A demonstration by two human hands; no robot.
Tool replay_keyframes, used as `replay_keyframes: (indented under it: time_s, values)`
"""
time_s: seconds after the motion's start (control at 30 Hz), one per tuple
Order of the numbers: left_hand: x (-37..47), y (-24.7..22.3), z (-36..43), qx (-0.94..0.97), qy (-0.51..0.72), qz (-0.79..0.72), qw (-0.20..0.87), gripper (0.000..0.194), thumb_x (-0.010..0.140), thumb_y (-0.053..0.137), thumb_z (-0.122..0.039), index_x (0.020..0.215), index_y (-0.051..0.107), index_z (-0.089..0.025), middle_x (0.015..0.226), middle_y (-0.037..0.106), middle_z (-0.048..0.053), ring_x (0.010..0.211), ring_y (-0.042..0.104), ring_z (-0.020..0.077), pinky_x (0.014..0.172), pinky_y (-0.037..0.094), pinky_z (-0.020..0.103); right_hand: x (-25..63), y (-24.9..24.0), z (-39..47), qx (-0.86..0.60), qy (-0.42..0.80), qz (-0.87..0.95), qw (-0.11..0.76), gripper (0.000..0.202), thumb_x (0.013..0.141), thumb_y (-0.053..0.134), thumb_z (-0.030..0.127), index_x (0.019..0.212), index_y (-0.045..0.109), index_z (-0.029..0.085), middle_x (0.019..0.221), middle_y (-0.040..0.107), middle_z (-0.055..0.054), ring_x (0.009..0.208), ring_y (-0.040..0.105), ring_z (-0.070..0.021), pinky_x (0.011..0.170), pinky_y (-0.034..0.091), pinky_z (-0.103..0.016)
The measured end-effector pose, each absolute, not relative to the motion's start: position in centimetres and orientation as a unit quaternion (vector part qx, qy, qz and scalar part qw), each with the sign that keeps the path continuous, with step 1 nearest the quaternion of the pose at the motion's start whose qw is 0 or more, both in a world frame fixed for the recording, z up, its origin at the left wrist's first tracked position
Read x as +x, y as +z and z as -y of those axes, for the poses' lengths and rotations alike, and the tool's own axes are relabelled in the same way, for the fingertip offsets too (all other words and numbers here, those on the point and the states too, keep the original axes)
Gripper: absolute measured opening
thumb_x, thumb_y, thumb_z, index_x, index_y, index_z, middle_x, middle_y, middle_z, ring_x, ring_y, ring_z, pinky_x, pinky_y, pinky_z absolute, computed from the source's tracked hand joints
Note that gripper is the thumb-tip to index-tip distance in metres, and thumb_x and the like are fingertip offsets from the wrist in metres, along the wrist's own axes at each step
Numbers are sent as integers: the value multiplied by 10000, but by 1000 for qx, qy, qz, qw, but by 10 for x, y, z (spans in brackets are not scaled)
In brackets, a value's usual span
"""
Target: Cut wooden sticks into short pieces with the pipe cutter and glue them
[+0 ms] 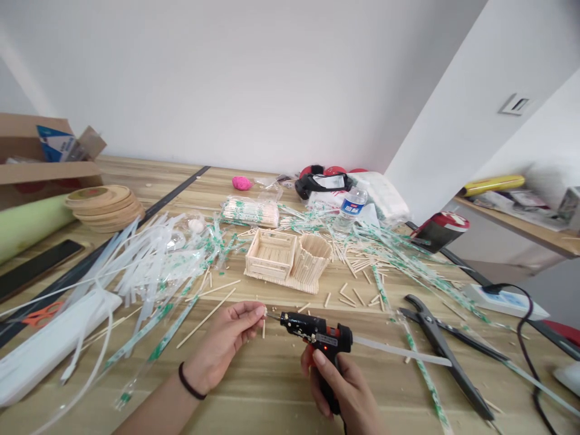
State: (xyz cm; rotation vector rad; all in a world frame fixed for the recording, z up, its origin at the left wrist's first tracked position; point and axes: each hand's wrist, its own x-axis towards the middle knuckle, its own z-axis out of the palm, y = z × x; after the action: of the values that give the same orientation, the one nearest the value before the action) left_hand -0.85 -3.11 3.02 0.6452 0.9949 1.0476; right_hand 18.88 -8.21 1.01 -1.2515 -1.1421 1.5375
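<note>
My right hand (338, 386) is wrapped round the handle of a black hot glue gun (312, 329), whose red light is lit. A long white glue stick (403, 351) juts from its back end. My left hand (235, 329) pinches a short wooden stick (264, 328) that hangs below the fingertips, right at the gun's nozzle. Whether the nozzle touches the stick I cannot tell. Beyond the hands stands a small square box made of sticks (272, 254), joined on one stick base to a round stick cup (312, 257).
Cut sticks and green-printed wrappers litter the table. Pliers (437, 344) and a white power strip (507, 301) lie right. At left are spare glue sticks (154, 260), orange-handled scissors (43, 314), wooden discs (104, 208) and a phone (36, 269). A water bottle (352, 208) stands behind.
</note>
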Motion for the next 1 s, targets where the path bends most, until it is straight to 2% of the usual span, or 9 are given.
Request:
replay_keyframes:
  time_s: [1.0]
  values:
    - [-8, 31, 31, 276, 475, -446, 707, 255, 573, 844, -293, 759, 741, -153, 676, 646, -15, 598, 545, 55, 530, 416, 148, 189, 14, 83, -507, 608, 455, 407, 483, 790, 534, 616, 616, 453, 172, 463, 352, 78, 371, 291, -42, 407, 210, -205]
